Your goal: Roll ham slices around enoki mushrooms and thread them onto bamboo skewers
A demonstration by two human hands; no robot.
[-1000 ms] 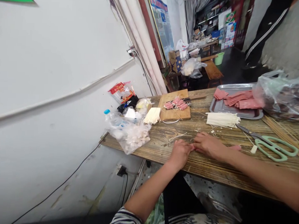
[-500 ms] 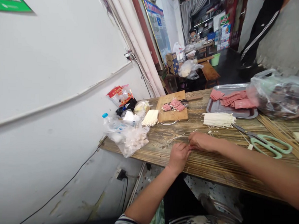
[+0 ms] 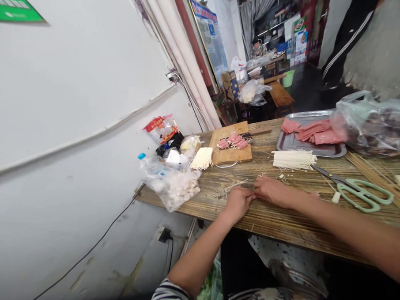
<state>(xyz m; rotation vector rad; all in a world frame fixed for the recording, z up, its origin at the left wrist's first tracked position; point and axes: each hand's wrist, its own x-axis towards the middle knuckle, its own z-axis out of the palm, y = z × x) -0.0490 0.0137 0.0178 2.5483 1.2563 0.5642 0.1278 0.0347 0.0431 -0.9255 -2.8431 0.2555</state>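
My left hand (image 3: 238, 203) and my right hand (image 3: 268, 191) meet low over the wooden table (image 3: 214, 199), fingers curled and fingertips pressed together. Whatever they pinch is hidden by the fingers. Just beyond them lie a few loose enoki strands (image 3: 236, 184). A bundle of enoki mushrooms (image 3: 294, 160) rests past my right hand, and a second enoki bunch (image 3: 202, 158) lies at the left. On the cutting board (image 3: 231, 158) sit several pink meat rolls (image 3: 234, 141) wrapped around enoki. Flat pink meat slices (image 3: 315, 130) lie on a metal tray (image 3: 282, 147).
Green-handled scissors (image 3: 364, 192) lie right of the enoki, near bamboo skewers (image 3: 377, 177). A bulging plastic bag (image 3: 376, 124) overlaps the tray. Another bag (image 3: 175, 186) with pale contents sits at the left table end, by the wall. A person's leg (image 3: 347, 46) shows farther back.
My hands stay together at nearly the same spot, with small finger movements. The left fingers have shifted slightly. The view has moved a little; the things on the table stay put.
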